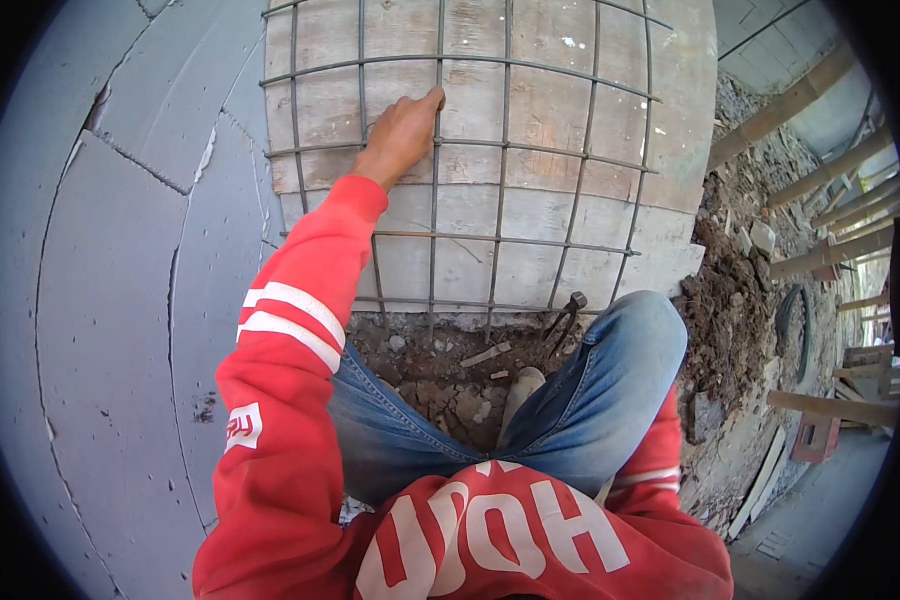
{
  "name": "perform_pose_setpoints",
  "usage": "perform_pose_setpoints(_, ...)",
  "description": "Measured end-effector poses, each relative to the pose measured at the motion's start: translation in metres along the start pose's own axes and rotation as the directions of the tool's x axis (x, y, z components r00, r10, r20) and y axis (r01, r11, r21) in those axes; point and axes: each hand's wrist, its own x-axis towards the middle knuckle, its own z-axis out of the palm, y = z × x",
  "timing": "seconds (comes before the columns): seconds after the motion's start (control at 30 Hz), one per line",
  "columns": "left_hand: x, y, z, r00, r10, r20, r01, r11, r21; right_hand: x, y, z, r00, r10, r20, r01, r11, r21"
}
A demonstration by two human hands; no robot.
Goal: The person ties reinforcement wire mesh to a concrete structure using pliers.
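Note:
A grid of thin steel rebar (506,110) lies over pale, stained plywood boards (610,140). My left hand (402,135) reaches onto the grid, with its fingers closed at one of the lengthwise bars, between two crossbars. The undersides of those fingers are hidden from me. Beside my bent knee, a pair of pincers (568,318) leans at the near edge of the grid, head up. My right arm, in a red sleeve (655,460), goes down behind the knee, and the hand itself is out of sight.
A grey block wall (110,260) with cracked joints rises on the left. Broken soil and rubble (725,310) lie at the right. Slanted wooden poles (835,250) and a reddish block (816,438) are farther right. Dirt and chips lie between my legs.

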Motion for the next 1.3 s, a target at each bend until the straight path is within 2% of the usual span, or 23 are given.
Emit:
perform_pose_setpoints(0.07,0.002,0.004,-0.009,0.999,-0.045,-0.019,0.048,0.979,0.199,-0.010,0.041,-0.007,1.000,-0.007,-0.014,0.008,1.000,0.003)
perform_pose_setpoints(0.1,0.004,0.005,-0.014,0.999,-0.040,-0.012,0.041,0.976,0.212,-0.014,0.049,-0.008,1.000,-0.012,-0.027,0.012,1.000,0.008)
perform_pose_setpoints(0.17,0.011,0.008,-0.022,0.959,-0.249,0.133,0.192,0.920,0.341,-0.020,0.066,-0.011,0.998,-0.024,-0.056,0.025,0.999,0.020)
perform_pose_setpoints(0.2,0.013,0.012,-0.023,0.961,-0.241,0.134,0.181,0.918,0.352,-0.021,0.072,-0.012,0.997,-0.034,-0.071,0.036,0.999,0.025)
perform_pose_setpoints(0.27,0.015,0.021,-0.023,0.930,-0.352,0.109,0.310,0.907,0.286,-0.022,0.082,-0.013,0.993,-0.058,-0.103,0.062,0.998,0.030)
perform_pose_setpoints(0.3,0.016,0.025,-0.022,0.932,-0.345,0.107,0.303,0.908,0.290,-0.022,0.086,-0.015,0.990,-0.072,-0.118,0.075,0.997,0.028)
perform_pose_setpoints(0.37,0.018,0.029,-0.013,0.972,-0.235,-0.023,0.234,0.946,0.223,-0.020,0.092,-0.017,0.985,-0.099,-0.142,0.102,0.995,0.016)
perform_pose_setpoints(0.4,0.018,0.031,-0.006,0.972,-0.234,-0.025,0.233,0.946,0.225,-0.020,0.096,-0.019,0.982,-0.110,-0.153,0.113,0.994,0.009)
perform_pose_setpoints(0.47,0.017,0.039,0.011,0.991,0.046,-0.128,-0.012,0.968,0.251,-0.021,0.104,-0.019,0.977,-0.127,-0.171,0.128,0.992,-0.006)
perform_pose_setpoints(0.53,0.008,0.058,0.029,0.959,0.206,-0.194,-0.161,0.961,0.226,-0.021,0.112,-0.017,0.974,-0.142,-0.177,0.140,0.990,-0.023)
perform_pose_setpoints(0.63,-0.005,0.078,0.052,0.972,0.199,-0.128,-0.161,0.953,0.258,-0.018,0.118,-0.016,0.969,-0.175,-0.177,0.167,0.984,-0.056)
perform_pose_setpoints(0.8,-0.019,0.085,0.052,0.987,0.138,-0.081,-0.114,0.964,0.242,0.001,0.110,-0.015,0.948,-0.268,-0.171,0.249,0.961,-0.122)
perform_pose_setpoints(0.93,-0.050,0.099,0.057,0.992,0.116,-0.045,-0.105,0.974,0.201,0.020,0.097,-0.016,0.926,-0.347,-0.147,0.317,0.929,-0.192)
perform_pose_setpoints(1.0,-0.070,0.110,0.053,0.998,-0.050,0.026,0.047,0.993,0.106,0.025,0.092,-0.017,0.917,-0.375,-0.131,0.341,0.912,-0.228)
perform_pose_setpoints(1.03,-0.076,0.109,0.052,0.987,-0.099,0.125,0.094,0.994,0.049,0.028,0.089,-0.018,0.913,-0.390,-0.121,0.353,0.902,-0.248)
perform_pose_setpoints(1.13,-0.091,0.118,0.043,0.959,-0.228,0.169,0.239,0.970,-0.044,0.034,0.083,-0.019,0.899,-0.427,-0.097,0.384,0.874,-0.297)
perform_pose_setpoints(1.17,-0.097,0.122,0.041,0.958,-0.235,0.166,0.246,0.968,-0.047,0.036,0.082,-0.018,0.893,-0.440,-0.096,0.393,0.865,-0.311)
perform_pose_setpoints(1.23,-0.108,0.128,0.039,0.954,-0.300,0.015,0.295,0.927,-0.232,0.039,0.082,-0.018,0.878,-0.468,-0.101,0.412,0.847,-0.336)
perform_pose_setpoints(1.27,-0.111,0.124,0.046,0.953,-0.301,0.014,0.296,0.926,-0.236,0.040,0.081,-0.018,0.870,-0.482,-0.106,0.421,0.837,-0.349)
perform_pose_setpoints(1.3,-0.113,0.119,0.055,0.946,-0.305,-0.107,0.263,0.918,-0.296,0.043,0.080,-0.018,0.861,-0.497,-0.109,0.432,0.826,-0.361)
